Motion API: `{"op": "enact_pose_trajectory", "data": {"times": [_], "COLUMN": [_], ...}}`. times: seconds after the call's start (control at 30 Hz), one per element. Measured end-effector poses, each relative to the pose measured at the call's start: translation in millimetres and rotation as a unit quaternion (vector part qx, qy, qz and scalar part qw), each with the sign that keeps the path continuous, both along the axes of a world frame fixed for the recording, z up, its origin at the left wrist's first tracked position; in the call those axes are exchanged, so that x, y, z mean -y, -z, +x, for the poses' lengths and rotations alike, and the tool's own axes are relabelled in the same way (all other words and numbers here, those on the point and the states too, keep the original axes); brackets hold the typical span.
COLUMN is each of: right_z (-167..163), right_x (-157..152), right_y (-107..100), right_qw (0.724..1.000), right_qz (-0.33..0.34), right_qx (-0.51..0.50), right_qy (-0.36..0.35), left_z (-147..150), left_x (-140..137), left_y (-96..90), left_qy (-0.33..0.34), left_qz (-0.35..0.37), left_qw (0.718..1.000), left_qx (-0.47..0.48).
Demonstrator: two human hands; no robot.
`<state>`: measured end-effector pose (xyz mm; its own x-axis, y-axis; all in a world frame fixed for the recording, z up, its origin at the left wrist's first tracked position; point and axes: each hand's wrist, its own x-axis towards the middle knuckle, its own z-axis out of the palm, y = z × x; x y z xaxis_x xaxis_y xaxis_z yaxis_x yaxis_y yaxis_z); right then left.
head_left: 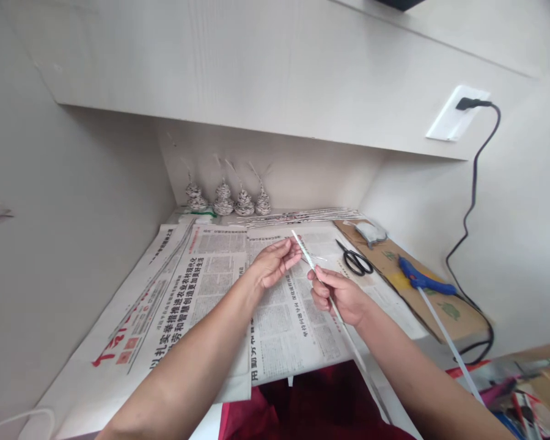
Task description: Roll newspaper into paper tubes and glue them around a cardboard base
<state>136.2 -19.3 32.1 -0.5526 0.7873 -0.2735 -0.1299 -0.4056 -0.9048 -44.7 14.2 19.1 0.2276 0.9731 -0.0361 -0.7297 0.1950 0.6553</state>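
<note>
My right hand (pixel 337 293) is closed around a long, thin, pale rolled paper tube (pixel 308 255), which slants from its upper tip down past my wrist toward my lap. At the tube's upper end is my left hand (pixel 277 261), with its fingers curled and the fingertips close against the tube. A thin shiny rod (pixel 319 259) crosses behind the tube and seems to come from the left fingertips; its other end is hidden. Both hands hover over newspaper sheets (pixel 220 263) spread on the table. Black-handled scissors (pixel 358 263) lie just beyond my right hand.
Several woven paper gourds (pixel 223 198) stand at the back wall, beside a bundle of paper tubes (pixel 302 216). On the right, a blue glue gun (pixel 424 278) rests on cardboard (pixel 394 281), its black cord (pixel 473 189) running to a wall socket (pixel 456 113). An overhanging panel (pixel 256 73) spans above.
</note>
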Motion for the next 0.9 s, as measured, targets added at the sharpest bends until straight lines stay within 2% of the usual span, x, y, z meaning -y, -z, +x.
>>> {"op": "enact_pose_trajectory", "data": {"times": [0.13,0.2,0.33,0.5,0.67,0.73,0.8,0.83,0.9], "right_z": [2,2,14,58,101,113,124,130,140], "right_x": [-7,-8,-1,14,30,30,21,12,-12], "right_y": [6,9,13,11,-5,-12,-16,-18,-20], "right_qw": [0.999,0.998,0.987,0.961,0.894,0.883,0.906,0.926,0.966], "right_qz": [-0.008,0.015,0.086,0.129,0.198,0.183,0.132,0.107,0.086], "right_qx": [0.014,0.040,0.107,0.209,0.343,0.352,0.321,0.296,0.234], "right_qy": [-0.034,-0.050,-0.084,-0.124,-0.208,-0.249,-0.243,-0.209,-0.075], "left_z": [2,1,-4,-19,-36,-40,-42,-42,-40], "left_x": [4,3,-6,-20,-27,-27,-27,-27,-27], "left_y": [-0.3,-0.2,2.8,2.9,-3.3,-4.5,-3.6,-2.3,1.7], "left_qy": [0.049,0.038,-0.050,-0.192,-0.327,-0.348,-0.348,-0.344,-0.342], "left_qz": [0.006,-0.002,-0.027,-0.052,-0.074,-0.073,-0.072,-0.075,-0.086], "left_qw": [0.997,0.997,0.997,0.980,0.941,0.933,0.934,0.935,0.936], "left_qx": [-0.058,-0.067,-0.054,-0.011,0.042,0.052,0.043,0.031,-0.002]}}
